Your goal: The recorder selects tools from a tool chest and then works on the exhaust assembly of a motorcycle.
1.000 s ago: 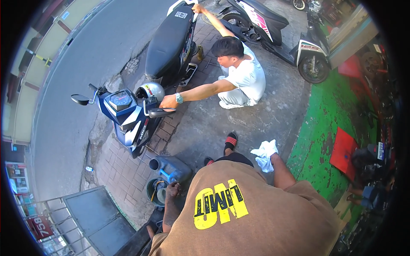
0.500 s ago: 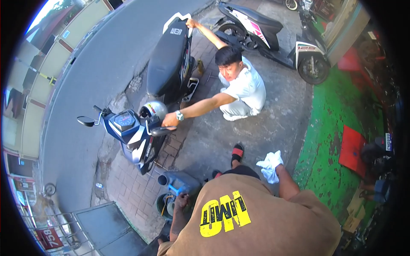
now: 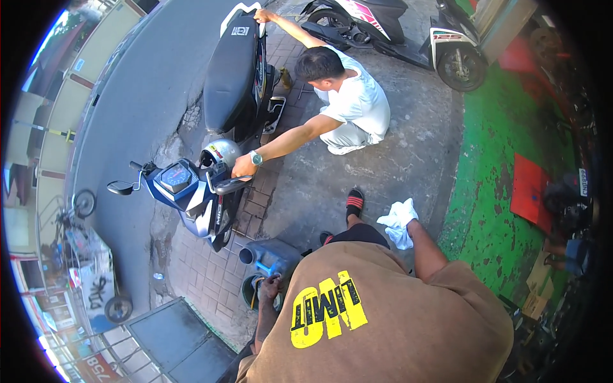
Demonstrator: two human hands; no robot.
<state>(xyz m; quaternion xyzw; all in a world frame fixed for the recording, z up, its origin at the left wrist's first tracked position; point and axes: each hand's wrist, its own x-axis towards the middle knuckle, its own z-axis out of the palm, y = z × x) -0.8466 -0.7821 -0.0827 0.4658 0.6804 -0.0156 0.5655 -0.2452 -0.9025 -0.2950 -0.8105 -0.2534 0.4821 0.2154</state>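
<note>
My right hand (image 3: 412,226) is closed around a bunched white cloth (image 3: 398,221), which hangs out past the fingers and hides most of them. Low on the left, my left hand (image 3: 271,286) is closed at the end of a light-blue handle (image 3: 263,267). This handle lies against a grey-blue plastic container (image 3: 280,253) with a wide round spout. Just beside the hand stands a dark green bucket (image 3: 249,292) with something yellowish inside, partly hidden by my forearm.
A person in white (image 3: 357,96) squats ahead, one hand at a blue scooter's (image 3: 191,191) handlebar, the other on its rear grab rail. Another scooter (image 3: 389,25) stands behind them. Green-painted floor with a red panel (image 3: 531,193) lies right. A three-wheeled vehicle (image 3: 96,274) is on the road.
The view has shifted, so the scooters sit higher and further left. The squatting person has turned their head down toward the scooter. A three-wheeled vehicle has come further into view. Both my hands keep their holds.
</note>
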